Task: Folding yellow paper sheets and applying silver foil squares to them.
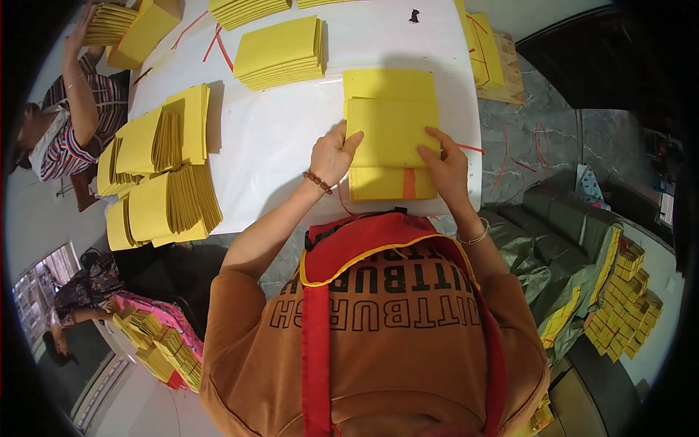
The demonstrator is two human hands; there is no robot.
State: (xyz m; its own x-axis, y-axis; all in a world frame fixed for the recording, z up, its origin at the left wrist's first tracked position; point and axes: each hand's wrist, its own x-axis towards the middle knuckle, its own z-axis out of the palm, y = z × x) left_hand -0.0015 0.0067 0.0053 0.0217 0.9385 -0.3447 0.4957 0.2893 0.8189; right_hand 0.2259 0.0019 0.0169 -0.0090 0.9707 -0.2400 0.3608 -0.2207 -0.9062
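Centre: yellow paper (393, 135), pinched by left hand (331, 158), touched by right hand (450, 173), fingers parted; squaring seemingly underway, even pressure needed next.

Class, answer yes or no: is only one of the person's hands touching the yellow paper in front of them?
No, the left hand touches the yellow paper at its left edge, the right hand at its right.

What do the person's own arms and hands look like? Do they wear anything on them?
The sleeves are orange-brown and leave the forearms uncovered. Neither the left hand nor the right hand wears a glove. A brown beaded bracelet circles the left wrist, and a thin, pale bangle the right.
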